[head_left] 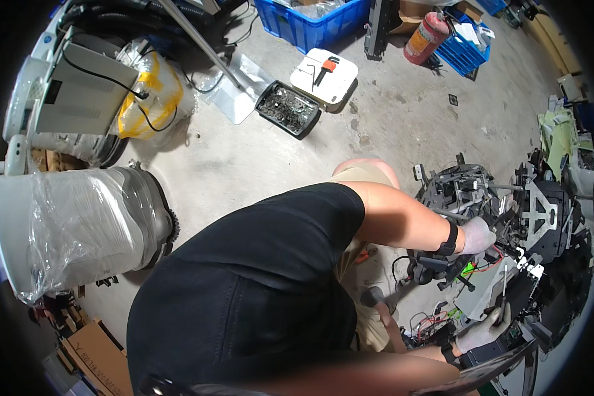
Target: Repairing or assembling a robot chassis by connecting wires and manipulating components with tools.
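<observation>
My left hand (478, 236), in a pale glove with a black wrist strap, is closed at the edge of a black machine assembly (461, 191) with metal brackets and wires. Its fingertips are hidden, so what they hold cannot be made out. Lower down, my right hand (483, 332), gloved and strapped likewise, grips a slim tool with a thin metal shaft (505, 285), which points away from the hand toward silvery metal fittings (530, 264). Red and black wires (435, 323) lie near the right hand. A silver triangular bracket (541, 216) sits on the black parts beyond the left hand.
A black tray of screws (287, 109) stands beside a white box (340, 74) with hex keys on top. Plastic-wrapped machines (79, 224) occupy the left. A blue crate (307, 26), a red fire extinguisher (427, 39) and a blue basket (462, 54) stand along the top.
</observation>
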Demonstrator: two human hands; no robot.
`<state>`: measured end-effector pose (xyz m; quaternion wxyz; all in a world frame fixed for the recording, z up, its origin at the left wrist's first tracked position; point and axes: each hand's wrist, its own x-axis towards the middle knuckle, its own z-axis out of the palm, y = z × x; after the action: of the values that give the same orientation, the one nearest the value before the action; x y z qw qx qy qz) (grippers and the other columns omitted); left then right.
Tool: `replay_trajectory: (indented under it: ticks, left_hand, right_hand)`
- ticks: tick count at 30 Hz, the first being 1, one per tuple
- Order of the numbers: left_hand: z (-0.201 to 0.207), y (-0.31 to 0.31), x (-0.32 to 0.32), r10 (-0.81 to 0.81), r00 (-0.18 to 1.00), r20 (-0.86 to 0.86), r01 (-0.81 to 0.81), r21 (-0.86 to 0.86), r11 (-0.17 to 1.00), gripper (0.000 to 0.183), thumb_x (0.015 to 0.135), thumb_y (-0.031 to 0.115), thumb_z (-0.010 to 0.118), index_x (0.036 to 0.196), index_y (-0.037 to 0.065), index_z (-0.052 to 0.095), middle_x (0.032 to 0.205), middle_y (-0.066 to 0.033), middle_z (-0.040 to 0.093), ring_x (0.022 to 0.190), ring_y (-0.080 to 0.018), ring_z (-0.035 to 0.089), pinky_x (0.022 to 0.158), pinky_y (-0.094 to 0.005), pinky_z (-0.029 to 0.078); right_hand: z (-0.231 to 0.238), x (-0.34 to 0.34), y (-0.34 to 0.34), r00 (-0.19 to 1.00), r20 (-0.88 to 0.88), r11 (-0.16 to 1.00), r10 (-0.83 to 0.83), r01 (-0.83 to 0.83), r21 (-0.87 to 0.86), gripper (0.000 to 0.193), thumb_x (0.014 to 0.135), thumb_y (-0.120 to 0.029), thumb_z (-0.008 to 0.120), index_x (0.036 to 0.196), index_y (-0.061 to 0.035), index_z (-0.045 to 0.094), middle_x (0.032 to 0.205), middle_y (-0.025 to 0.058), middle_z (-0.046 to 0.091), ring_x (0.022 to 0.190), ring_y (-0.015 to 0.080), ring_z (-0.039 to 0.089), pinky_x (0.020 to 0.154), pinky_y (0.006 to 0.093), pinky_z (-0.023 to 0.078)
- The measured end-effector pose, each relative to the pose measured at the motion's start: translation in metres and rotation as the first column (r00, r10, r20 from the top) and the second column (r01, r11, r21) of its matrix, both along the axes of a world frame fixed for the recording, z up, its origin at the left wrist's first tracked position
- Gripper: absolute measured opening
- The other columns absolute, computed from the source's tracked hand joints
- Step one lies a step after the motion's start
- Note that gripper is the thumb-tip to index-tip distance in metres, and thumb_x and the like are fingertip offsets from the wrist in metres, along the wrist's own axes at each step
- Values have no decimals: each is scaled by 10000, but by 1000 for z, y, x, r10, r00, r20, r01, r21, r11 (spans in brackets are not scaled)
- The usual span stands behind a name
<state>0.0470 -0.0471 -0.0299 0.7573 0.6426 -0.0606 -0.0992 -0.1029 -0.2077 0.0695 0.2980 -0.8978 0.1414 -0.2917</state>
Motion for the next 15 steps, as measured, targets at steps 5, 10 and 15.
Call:
replay_trajectory:
  ticks: [5,10,15]
  left_hand:
    - [-42,-21,12,77,870,486,-129,73,989,202,806,136,550,946,14,629,797,-200,654,720,-369,629,673,-439,501]
    - [-1,49,-4,-246,879,410,161,230,960,99,819,66,588,818,43,684,724,-78,642,675,-154,609,633,-323,492]
    - [21,37,-6,-386,907,-168,240,-547,802,132,831,1,556,923,-11,650,878,-73,675,781,-181,654,745,-314,548]
  right_hand:
    - [-29,-3,10,996,-17,977,89,-90,-193,286,983,-190,574,1147,37,630,966,91,650,842,209,577,764,334,471]
    - [-39,-9,8,999,-53,988,-12,20,151,198,922,-99,603,1068,18,665,1028,131,678,906,209,605,844,336,477]
    - [-21,-32,12,998,60,928,32,-52,369,104,877,-20,621,961,13,672,943,82,675,898,174,609,843,326,477]
